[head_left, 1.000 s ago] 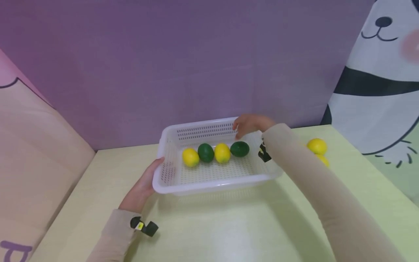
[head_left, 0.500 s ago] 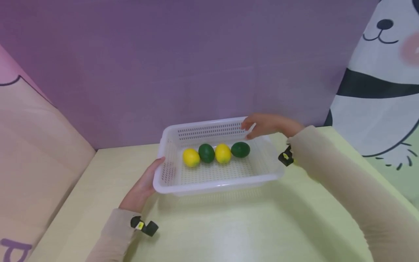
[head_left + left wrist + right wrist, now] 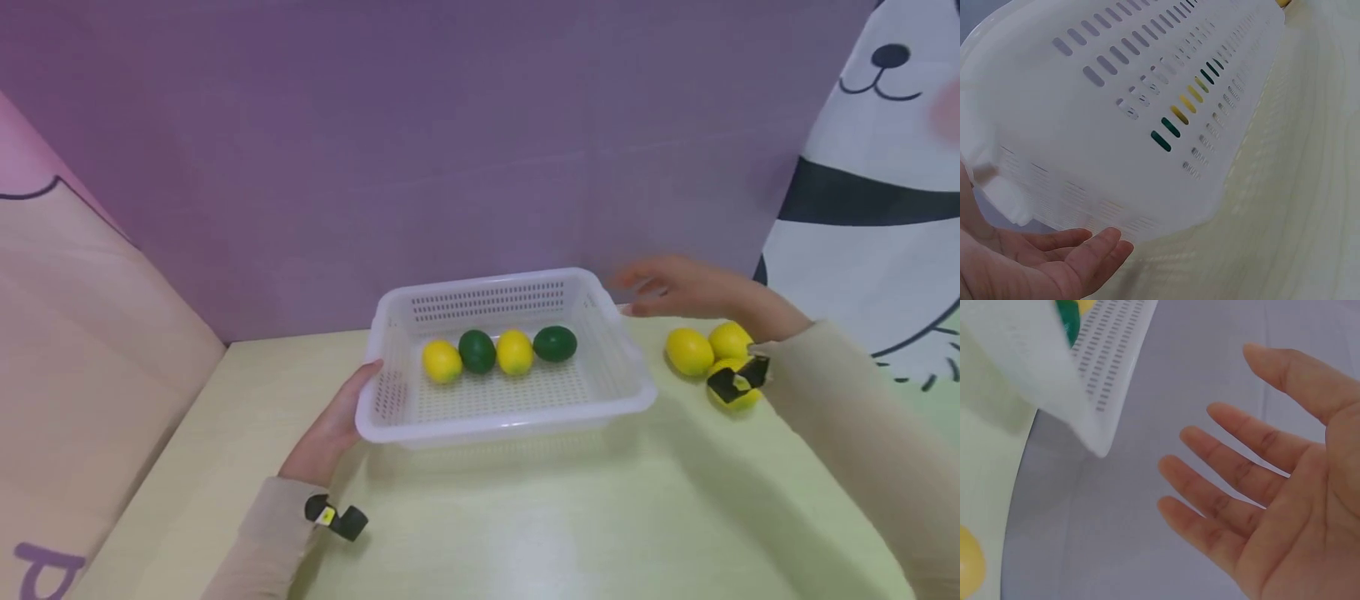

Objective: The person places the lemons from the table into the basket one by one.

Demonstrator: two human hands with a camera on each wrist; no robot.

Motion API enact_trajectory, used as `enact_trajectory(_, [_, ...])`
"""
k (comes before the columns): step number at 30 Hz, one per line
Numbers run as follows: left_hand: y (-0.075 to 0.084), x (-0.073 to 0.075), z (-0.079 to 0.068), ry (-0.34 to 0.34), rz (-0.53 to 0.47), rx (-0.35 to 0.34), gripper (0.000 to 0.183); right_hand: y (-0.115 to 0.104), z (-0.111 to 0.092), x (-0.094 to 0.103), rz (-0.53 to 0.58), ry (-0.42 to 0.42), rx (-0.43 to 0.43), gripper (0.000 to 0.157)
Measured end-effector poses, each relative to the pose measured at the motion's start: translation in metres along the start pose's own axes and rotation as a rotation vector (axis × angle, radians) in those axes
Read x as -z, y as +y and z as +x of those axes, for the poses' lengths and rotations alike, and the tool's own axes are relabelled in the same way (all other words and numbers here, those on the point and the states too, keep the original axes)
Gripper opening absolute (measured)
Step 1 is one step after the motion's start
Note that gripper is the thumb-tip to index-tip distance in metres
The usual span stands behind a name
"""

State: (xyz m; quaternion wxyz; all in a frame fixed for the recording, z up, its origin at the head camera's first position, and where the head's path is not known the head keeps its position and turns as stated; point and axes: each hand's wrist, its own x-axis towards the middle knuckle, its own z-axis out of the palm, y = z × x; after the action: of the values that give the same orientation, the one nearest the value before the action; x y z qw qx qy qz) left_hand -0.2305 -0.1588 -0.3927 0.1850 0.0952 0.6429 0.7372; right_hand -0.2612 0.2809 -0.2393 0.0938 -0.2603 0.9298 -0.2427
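My left hand (image 3: 333, 429) grips the left end of a white plastic basket (image 3: 502, 427), thumb over the rim. In the left wrist view its fingers (image 3: 1094, 253) lie under the basket, which is raised off the table. Inside sit a yellow lemon (image 3: 442, 362), a dark green oval fruit (image 3: 477, 352), another lemon (image 3: 514, 352) and another green fruit (image 3: 555, 343), in a row. To the right of the basket, my right hand (image 3: 686, 287) hangs in the air with its fingers spread and nothing in it, as the right wrist view shows.
Three lemons (image 3: 690, 352) are grouped on the pale table (image 3: 480, 517) at the right, below my right hand and wrist. A purple cloth (image 3: 450, 167) rises behind the table's back edge. Printed cloth hangs at both sides.
My right hand has moved right, from over the basket's far right corner to beyond its right side. The lemons on the table are now uncovered. The left hand and basket barely moved.
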Motion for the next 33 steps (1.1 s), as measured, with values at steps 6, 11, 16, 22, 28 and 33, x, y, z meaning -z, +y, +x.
enact_trajectory(6, [0.000, 0.001, 0.003, -0.001, -0.019, 0.015, 0.062, 0.018, -0.016, -0.005, -0.004, 0.035, -0.036, 0.046])
enact_trajectory(11, [0.001, 0.001, 0.002, 0.011, -0.018, 0.021, 0.062, 0.033, -0.029, -0.013, -0.017, 0.107, -0.038, 0.044])
enact_trajectory(16, [0.002, 0.001, 0.001, 0.023, -0.015, 0.022, 0.062, 0.044, -0.040, -0.018, -0.004, 0.188, -0.121, 0.050])
enact_trajectory(22, [0.001, 0.001, 0.001, 0.030, -0.012, 0.030, 0.062, 0.060, -0.050, -0.030, 0.006, 0.211, -0.264, 0.062])
enact_trajectory(28, [0.000, 0.002, 0.002, 0.007, -0.006, 0.001, 0.062, 0.074, -0.061, -0.038, 0.034, 0.273, -0.345, 0.066])
enact_trajectory(33, [-0.001, 0.003, 0.002, 0.004, -0.006, -0.005, 0.062, 0.086, -0.069, -0.045, 0.038, 0.320, -0.380, 0.068])
